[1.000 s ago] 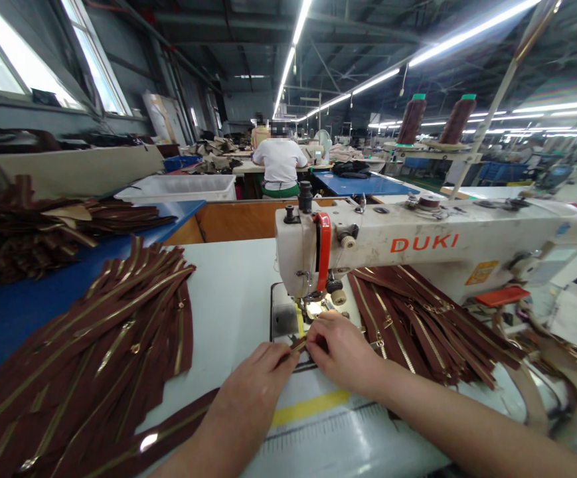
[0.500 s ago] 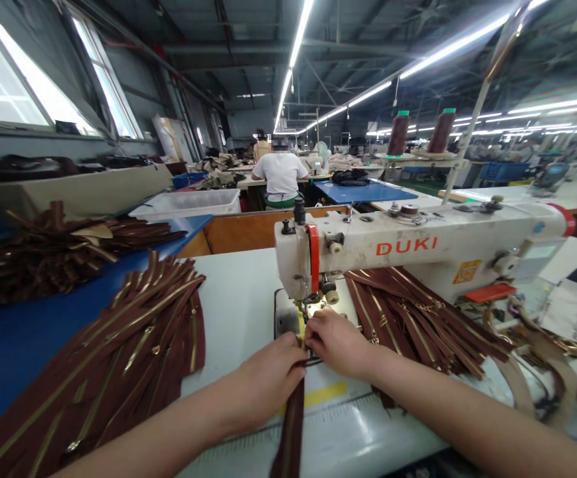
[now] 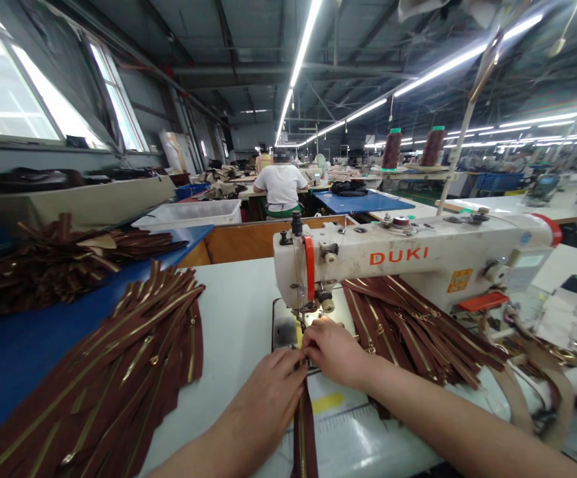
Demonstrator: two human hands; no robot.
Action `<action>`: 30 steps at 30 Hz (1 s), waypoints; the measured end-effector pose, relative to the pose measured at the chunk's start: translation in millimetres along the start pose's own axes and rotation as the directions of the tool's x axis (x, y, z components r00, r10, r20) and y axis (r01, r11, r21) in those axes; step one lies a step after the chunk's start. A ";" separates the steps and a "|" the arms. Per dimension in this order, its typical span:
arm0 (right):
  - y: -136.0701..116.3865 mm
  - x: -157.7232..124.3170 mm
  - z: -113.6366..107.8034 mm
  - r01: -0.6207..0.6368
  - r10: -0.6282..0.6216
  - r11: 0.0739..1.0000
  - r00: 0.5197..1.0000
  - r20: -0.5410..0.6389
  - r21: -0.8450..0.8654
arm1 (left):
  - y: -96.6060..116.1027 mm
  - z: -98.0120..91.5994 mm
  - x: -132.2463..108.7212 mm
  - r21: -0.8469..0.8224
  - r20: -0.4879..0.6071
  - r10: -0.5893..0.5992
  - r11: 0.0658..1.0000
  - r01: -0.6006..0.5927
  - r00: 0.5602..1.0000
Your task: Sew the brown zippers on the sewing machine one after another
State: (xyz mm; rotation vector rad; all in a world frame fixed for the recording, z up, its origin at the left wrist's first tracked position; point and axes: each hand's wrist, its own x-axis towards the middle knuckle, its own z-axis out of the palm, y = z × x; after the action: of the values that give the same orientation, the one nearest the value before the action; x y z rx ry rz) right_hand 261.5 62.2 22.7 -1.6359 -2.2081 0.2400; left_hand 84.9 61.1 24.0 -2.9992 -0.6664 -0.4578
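Observation:
A brown zipper runs from the sewing machine's needle area down over the table's front edge. My left hand is closed on it just in front of the presser foot, fingertips pressed together. Right beside it my right hand pinches the zipper's end near the needle; the fingers hide the end itself. The white sewing machine, lettered DUKI, stands over both hands, its lamp lit. A pile of brown zippers with gold teeth lies left of my left hand. More zippers lie under the machine arm.
On the left a blue table bears another zipper heap. Behind stand a white bin and a seated person in a white shirt. Two thread cones are on a stand. Beige straps hang at the right.
My left hand has shifted slightly down, its back turned more upward. The zipper's hanging end has swung to the right. My right hand stays by the needle; the view has tilted a little.

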 end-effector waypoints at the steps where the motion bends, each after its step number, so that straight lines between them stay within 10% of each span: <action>1: 0.4 0.1 0.7 -0.004 0.004 1.000 1.000 0.001 0.004 | -1.9 0.9 -0.3 0.062 -0.016 0.052 0.997 -0.051 0.999; 11: 0.7 4.4 1.4 -0.041 0.041 0.999 0.999 0.015 -0.013 | -12.9 17.1 -6.8 0.382 0.002 0.291 0.884 -0.270 0.957; 30: 16.3 -26.5 -1.6 0.294 -0.301 0.953 0.947 -0.114 -0.076 | -25.7 23.3 13.7 0.325 0.057 0.161 0.930 -0.170 0.985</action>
State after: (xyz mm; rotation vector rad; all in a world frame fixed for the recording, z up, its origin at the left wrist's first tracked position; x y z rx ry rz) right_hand 283.2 42.0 13.1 -1.2810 -2.3443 -0.0093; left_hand 92.4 92.4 5.0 -2.7173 -0.4339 -0.2624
